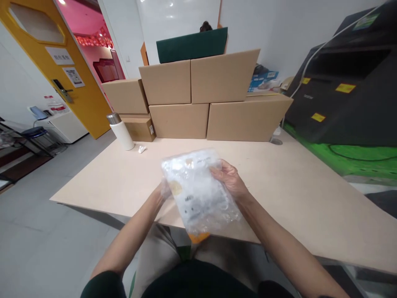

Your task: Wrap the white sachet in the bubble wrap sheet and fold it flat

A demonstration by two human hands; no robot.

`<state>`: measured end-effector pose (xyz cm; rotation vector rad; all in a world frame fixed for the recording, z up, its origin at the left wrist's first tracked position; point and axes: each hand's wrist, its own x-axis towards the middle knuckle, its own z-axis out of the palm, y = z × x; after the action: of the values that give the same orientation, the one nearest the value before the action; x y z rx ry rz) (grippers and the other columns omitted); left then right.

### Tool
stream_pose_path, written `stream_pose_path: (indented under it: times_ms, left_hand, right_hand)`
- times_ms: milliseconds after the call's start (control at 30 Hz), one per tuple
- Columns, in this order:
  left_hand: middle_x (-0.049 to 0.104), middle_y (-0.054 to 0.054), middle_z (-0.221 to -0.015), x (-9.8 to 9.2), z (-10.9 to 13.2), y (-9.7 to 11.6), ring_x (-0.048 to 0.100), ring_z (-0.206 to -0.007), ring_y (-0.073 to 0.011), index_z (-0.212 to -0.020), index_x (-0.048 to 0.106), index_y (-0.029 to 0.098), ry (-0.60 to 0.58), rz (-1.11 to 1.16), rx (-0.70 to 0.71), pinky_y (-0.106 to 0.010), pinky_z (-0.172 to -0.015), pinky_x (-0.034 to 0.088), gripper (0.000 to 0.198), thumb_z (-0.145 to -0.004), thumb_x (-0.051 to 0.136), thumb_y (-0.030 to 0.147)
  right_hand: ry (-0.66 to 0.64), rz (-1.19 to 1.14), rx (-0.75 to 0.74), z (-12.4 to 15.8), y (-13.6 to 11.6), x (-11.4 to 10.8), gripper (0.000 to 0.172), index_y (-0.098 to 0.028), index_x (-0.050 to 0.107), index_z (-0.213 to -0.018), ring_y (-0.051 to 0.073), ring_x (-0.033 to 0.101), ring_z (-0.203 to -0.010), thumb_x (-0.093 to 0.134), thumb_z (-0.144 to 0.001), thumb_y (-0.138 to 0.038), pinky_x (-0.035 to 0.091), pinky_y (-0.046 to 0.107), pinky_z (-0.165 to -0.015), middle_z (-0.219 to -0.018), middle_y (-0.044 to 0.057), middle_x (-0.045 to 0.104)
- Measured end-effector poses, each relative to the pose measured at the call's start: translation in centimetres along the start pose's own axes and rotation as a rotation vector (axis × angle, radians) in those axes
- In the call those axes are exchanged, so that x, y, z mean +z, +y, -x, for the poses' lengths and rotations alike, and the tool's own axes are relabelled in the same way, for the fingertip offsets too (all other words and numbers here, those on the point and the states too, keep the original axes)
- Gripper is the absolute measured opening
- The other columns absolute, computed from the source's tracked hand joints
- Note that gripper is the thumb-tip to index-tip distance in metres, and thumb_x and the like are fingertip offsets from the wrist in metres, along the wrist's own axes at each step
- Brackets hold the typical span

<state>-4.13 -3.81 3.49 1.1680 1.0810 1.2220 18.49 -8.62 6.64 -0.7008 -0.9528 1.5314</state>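
Observation:
A clear, crinkled plastic bag (201,194) with a flat white printed item inside is held up over the near edge of the table. A tan round print and small dark marks show through the plastic, and an orange patch shows at its bottom corner. My right hand (228,179) is closed on the bag's upper right side, thumb on the front. At the left edge, my left hand (165,190) grips the bag, its fingers mostly hidden behind the plastic.
Cardboard boxes (176,121) are stacked along the table's (288,194) back edge, topped by a dark green box (192,45). A white bottle (122,133) stands at the left beside a crumpled white scrap (142,149). A large black machine (350,91) stands at the right.

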Motion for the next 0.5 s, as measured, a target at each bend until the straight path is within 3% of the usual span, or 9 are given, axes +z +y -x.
stream_pose_path:
  times_ms: [67,167,233,300,367,500]
  left_hand:
    - [0.071,-0.014,-0.104,-0.1,-0.5,0.2,0.065,-0.106,-0.0346,-0.119,0.068,0.018,-0.059,0.071,-0.029,-0.050,-0.085,0.056,0.068,-0.087,0.047,0.074]
    - [0.067,-0.015,-0.123,0.3,-0.5,0.5,0.062,-0.116,-0.0342,-0.135,0.058,0.019,-0.212,0.240,-0.049,-0.048,-0.093,0.053,0.092,-0.076,0.040,0.088]
    - [0.061,-0.012,-0.135,1.1,-0.1,0.5,0.059,-0.121,-0.0323,-0.142,0.050,0.025,-0.289,0.276,-0.032,-0.043,-0.097,0.050,0.086,-0.075,0.061,0.078]
    - [0.058,-0.011,-0.138,2.2,0.2,0.1,0.059,-0.121,-0.0314,-0.144,0.045,0.027,-0.281,0.237,-0.017,-0.041,-0.098,0.050,0.084,-0.072,0.081,0.053]
    - [0.058,-0.014,-0.137,3.1,-0.1,-0.5,0.061,-0.117,-0.0317,-0.145,0.042,0.023,-0.219,0.210,-0.029,-0.041,-0.095,0.051,0.089,-0.068,0.086,0.037]
    - [0.057,-0.019,-0.134,3.5,-2.4,-2.3,0.064,-0.111,-0.0334,-0.154,0.022,0.021,-0.046,0.056,-0.077,-0.047,-0.092,0.053,0.109,-0.066,0.085,0.035]
  right_hand:
    - [0.095,-0.051,0.008,-1.0,0.4,-0.8,0.036,-0.023,0.063,-0.075,0.012,0.060,-0.061,0.091,-0.058,-0.037,0.050,0.023,-0.058,-0.071,-0.005,0.066]
    - [0.195,-0.090,-0.003,-2.5,1.4,-1.6,0.042,-0.022,0.057,-0.071,0.011,0.057,-0.060,0.092,-0.054,-0.036,0.050,0.022,-0.059,-0.067,-0.007,0.062]
    - [0.237,-0.116,-0.023,-3.3,2.2,-1.6,0.043,-0.023,0.057,-0.074,0.011,0.058,-0.062,0.092,-0.054,-0.037,0.051,0.024,-0.063,-0.068,-0.007,0.061]
    - [0.258,-0.120,-0.034,-4.0,3.1,-1.6,0.045,-0.023,0.058,-0.080,0.013,0.060,-0.065,0.091,-0.055,-0.040,0.052,0.027,-0.065,-0.073,-0.006,0.064]
    - [0.266,-0.058,-0.033,-4.8,4.1,-1.8,0.046,-0.024,0.059,-0.086,0.016,0.062,-0.069,0.088,-0.058,-0.046,0.053,0.030,-0.067,-0.078,-0.004,0.066]
    - [0.373,0.388,-0.074,-7.0,6.4,-4.5,0.045,-0.023,0.058,-0.099,0.025,0.065,-0.090,0.069,-0.073,-0.058,0.054,0.041,-0.081,-0.094,0.005,0.067]
